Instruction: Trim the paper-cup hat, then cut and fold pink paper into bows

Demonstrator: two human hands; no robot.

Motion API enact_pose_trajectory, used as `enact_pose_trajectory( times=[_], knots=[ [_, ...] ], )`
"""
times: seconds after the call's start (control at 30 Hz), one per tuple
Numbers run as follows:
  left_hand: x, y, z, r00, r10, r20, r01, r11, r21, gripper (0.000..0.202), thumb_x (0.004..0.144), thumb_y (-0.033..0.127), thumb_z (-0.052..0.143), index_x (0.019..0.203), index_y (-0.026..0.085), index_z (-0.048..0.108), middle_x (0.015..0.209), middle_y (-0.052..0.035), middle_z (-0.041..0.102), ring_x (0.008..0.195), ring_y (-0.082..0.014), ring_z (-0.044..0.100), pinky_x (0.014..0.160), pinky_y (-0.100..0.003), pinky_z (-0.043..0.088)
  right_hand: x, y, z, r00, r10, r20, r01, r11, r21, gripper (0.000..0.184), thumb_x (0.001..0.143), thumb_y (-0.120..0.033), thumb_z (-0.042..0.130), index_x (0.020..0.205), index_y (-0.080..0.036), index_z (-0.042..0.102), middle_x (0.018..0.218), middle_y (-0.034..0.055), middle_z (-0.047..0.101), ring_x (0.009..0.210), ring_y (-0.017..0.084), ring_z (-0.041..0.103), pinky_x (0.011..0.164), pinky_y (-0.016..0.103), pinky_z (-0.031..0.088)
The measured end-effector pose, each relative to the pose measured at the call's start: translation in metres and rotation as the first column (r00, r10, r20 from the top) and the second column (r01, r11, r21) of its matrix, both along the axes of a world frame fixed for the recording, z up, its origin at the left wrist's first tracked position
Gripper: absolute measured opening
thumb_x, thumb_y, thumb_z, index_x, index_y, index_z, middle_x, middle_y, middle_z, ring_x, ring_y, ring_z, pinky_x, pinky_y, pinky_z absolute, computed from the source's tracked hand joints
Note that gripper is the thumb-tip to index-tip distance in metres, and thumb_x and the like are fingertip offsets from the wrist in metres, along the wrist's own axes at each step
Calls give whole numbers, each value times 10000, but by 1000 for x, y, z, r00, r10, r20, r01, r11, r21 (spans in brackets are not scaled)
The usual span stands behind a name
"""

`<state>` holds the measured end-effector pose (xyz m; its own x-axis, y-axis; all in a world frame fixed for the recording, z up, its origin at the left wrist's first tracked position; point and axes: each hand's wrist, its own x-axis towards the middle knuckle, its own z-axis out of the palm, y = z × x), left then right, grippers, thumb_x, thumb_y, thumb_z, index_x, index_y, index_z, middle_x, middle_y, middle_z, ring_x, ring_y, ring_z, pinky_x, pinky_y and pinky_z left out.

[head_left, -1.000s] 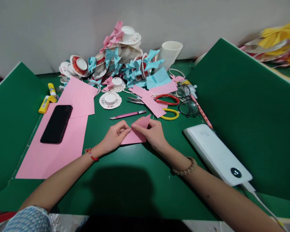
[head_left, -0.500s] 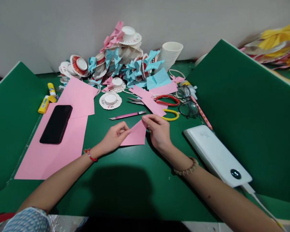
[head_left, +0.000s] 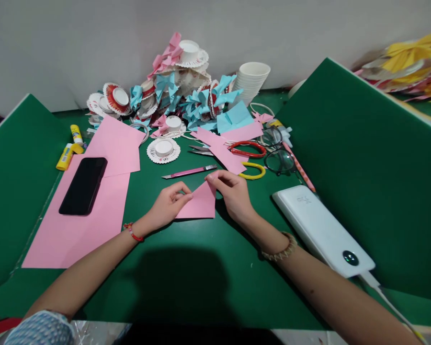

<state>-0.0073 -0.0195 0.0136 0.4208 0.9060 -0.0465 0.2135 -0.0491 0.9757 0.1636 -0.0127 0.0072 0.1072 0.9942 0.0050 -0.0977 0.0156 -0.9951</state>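
Observation:
A small pink paper piece (head_left: 200, 204), folded into a triangle, lies on the green table (head_left: 201, 268) in front of me. My left hand (head_left: 169, 203) pinches its left corner with curled fingers. My right hand (head_left: 231, 192) presses on its upper right corner with fingertips together. A pink utility knife (head_left: 189, 171) lies just beyond the paper.
Large pink sheets (head_left: 93, 201) with a black phone (head_left: 83, 185) lie at left, glue sticks (head_left: 69, 149) beyond. A white power bank (head_left: 321, 230) sits at right. Scissors (head_left: 247, 158), glasses (head_left: 279, 160), stacked cups (head_left: 252, 80) and a pile of paper craft hats (head_left: 175, 91) fill the back. Green dividers stand either side.
My right hand slid from the paper's left tip along the fold to its upper right corner, flattening the raised flap. My left hand stayed at the left corner.

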Motion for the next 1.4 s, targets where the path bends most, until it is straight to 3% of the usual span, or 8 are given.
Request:
enact_pose_trajectory(
  times=[0.2, 0.37, 0.5, 0.83, 0.97, 1.23, 1.3, 1.4],
  knots=[
    [-2, -1, -3, 1000, -20, 0, 20, 999, -46, 202, 828, 338, 547, 738, 162, 503, 499, 76, 324, 442, -50, 242, 424, -204, 157, 9, 9, -6, 979, -155, -131, 148, 987, -67, 217, 603, -410, 682, 649, -209, 613, 618, -23, 532, 520, 86, 443, 508, 248, 390],
    [-1, 0, -1, 1000, 17, 2, -17, 997, -69, 208, 809, 353, 560, 736, 166, 504, 477, 91, 284, 428, -49, 215, 422, -200, 144, 7, 8, -2, 998, -7, -62, 5, 1000, -27, 314, 652, -456, 652, 848, -217, 600, 660, -32, 557, 580, 97, 503, 556, 246, 414],
    [0, 1, -1, 999, 33, 13, -32, 998, -45, 195, 809, 344, 552, 749, 163, 509, 484, 90, 292, 438, -54, 228, 431, -201, 164, 1, 2, 1, 989, 123, -85, -128, 990, -55, 501, 575, -349, 724, 1003, -227, 492, 696, -40, 618, 616, 109, 549, 561, 238, 424],
    [1, 0, 0, 997, -17, -81, 19, 1000, 21, 161, 757, 275, 541, 651, 157, 513, 509, 64, 343, 478, -64, 285, 457, -199, 214, -5, -7, 2, 977, 205, -62, -207, 978, -23, 374, 610, -247, 668, 885, -227, 415, 654, -63, 621, 546, 84, 544, 525, 218, 415],
    [1, 0, 3, 996, -11, -84, 12, 1000, 5, 123, 692, 224, 521, 590, 162, 490, 493, 60, 344, 480, -70, 286, 461, -204, 211, -3, -4, -2, 987, 161, -29, -161, 987, -5, 379, 631, -263, 657, 882, -242, 374, 628, -61, 632, 554, 108, 576, 525, 233, 427],
    [-1, 0, 4, 996, -14, -83, 13, 1000, -13, 98, 580, 187, 458, 493, 176, 416, 454, 61, 296, 475, -75, 255, 463, -218, 190, 12, 12, -9, 990, -98, -102, 106, 991, 83, 312, 632, -256, 677, 825, -241, 433, 646, -52, 655, 642, 108, 604, 617, 240, 439],
    [-1, 0, 4, 997, -8, -83, 8, 1000, -8, 96, 582, 190, 462, 500, 177, 415, 464, 58, 300, 485, -80, 266, 470, -221, 191, 11, 10, -7, 996, -51, -68, 57, 994, 95, 270, 648, -279, 678, 832, -231, 486, 681, -35, 658, 643, 108, 591, 618, 244, 443],
    [0, 0, 3, 996, -12, -87, 11, 1000, -12, 94, 587, 194, 466, 509, 176, 417, 471, 57, 306, 487, -80, 272, 473, -223, 190, 7, 4, -3, 980, 164, 108, -172, 983, 67, 193, 640, -296, 702, 749, -198, 577, 635, -26, 619, 564, 97, 534, 547, 234, 417]
  ],
)
